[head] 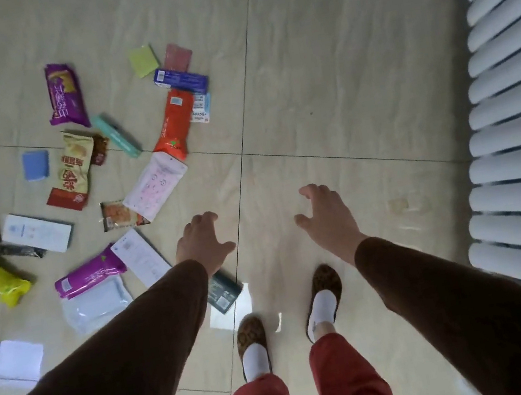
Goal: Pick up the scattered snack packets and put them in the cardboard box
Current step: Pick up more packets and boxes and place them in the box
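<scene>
Both hands hang empty with fingers loosely spread, the left hand (202, 242) above a dark rectangular packet (225, 290) by the tile seam, the right hand (327, 217) over bare beige floor tiles (333, 62). Best to bend and start with that nearest packet, working outward. Roughly twenty mixed wrappers lie scattered toward the floor's left edge, among them two purple foil bags (65, 92); the cardboard box cannot be made out for certain.

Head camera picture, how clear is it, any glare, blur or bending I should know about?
Head view: soft overall, print on the purple snack packet smeared; wide-angle bending curves the white ribbed radiator at right; bright window glare patches on the glossy beige floor tiles near the feet; both hands, left hand and right hand, are slightly blurred.
</scene>
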Motion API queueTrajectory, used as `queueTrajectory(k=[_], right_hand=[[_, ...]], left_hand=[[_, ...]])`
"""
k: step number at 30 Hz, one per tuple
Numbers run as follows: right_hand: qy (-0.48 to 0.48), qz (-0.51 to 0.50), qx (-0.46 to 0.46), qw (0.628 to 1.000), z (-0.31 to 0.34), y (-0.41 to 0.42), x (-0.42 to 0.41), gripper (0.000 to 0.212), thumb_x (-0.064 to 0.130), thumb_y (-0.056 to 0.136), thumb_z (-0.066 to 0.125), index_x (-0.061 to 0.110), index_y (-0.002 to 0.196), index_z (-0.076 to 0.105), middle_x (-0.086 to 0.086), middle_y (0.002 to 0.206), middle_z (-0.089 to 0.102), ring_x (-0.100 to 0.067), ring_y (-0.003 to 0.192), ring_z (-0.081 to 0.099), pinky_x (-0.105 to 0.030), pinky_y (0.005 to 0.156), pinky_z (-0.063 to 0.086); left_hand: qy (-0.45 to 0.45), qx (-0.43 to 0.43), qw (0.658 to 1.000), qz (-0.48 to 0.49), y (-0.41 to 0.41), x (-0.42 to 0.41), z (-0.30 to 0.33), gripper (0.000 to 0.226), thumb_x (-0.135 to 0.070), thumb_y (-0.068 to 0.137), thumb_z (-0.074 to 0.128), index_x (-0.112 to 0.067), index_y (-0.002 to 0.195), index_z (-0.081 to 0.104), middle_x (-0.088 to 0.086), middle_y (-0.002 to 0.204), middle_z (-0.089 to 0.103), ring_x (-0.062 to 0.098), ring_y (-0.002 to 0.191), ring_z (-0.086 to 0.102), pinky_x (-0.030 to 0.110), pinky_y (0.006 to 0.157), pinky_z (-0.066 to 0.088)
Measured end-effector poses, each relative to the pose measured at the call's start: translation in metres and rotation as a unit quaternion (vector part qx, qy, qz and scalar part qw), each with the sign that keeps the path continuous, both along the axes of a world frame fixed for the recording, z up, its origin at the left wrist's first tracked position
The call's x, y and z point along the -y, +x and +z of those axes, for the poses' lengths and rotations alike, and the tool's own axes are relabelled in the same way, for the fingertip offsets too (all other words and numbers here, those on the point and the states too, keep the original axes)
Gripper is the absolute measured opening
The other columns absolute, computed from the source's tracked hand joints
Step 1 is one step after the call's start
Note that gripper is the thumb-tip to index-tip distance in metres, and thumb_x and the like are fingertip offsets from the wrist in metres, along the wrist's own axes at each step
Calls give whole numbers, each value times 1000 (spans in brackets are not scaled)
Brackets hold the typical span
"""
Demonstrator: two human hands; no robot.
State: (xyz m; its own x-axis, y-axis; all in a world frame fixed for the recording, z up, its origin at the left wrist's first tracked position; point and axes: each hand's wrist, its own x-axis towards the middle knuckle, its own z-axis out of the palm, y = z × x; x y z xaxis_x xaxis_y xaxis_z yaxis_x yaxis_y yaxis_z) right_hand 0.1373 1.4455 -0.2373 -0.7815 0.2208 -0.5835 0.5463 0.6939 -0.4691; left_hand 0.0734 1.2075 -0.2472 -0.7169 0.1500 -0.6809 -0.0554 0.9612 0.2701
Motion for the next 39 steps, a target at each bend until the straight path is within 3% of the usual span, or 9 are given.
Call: queueTrajectory(k=[6,20,30,34,39], right_hand=[[12,67,-8,998,-11,-99,-21,53,25,94,63,14,144,47,-7,140,52,-25,130,47,-35,101,42],[30,203,-1,979,-81,-321,47,51,25,95,65,12,142,47,-10,137,53,-27,127,46,-34,100,40],[86,267,-29,959,-188,-458,68,46,29,96,63,7,134,51,-13,128,57,-27,116,52,-38,96,49],[92,278,-12,956,-241,-517,78,44,31,99,58,5,133,51,-16,127,57,-30,116,53,-37,95,45],[84,288,19,954,-299,-572,96,44,32,97,60,5,130,49,-17,128,54,-33,119,52,-41,96,45]], left_hand=[[13,-13,997,75,-56,-22,-10,69,-31,83,77,-15,143,46,7,141,50,28,129,49,46,104,44],[13,1,982,187,-226,34,-83,73,-36,83,78,-15,145,46,8,146,50,28,132,48,42,105,44],[29,8,969,243,-311,49,-171,67,-30,82,77,-16,140,48,9,137,53,30,128,49,46,103,44],[35,-4,961,275,-349,51,-213,65,-28,81,76,-14,138,50,9,129,55,31,123,52,46,99,46],[30,4,949,314,-389,44,-271,72,-35,82,76,-16,144,45,9,139,52,29,128,49,46,103,45]])
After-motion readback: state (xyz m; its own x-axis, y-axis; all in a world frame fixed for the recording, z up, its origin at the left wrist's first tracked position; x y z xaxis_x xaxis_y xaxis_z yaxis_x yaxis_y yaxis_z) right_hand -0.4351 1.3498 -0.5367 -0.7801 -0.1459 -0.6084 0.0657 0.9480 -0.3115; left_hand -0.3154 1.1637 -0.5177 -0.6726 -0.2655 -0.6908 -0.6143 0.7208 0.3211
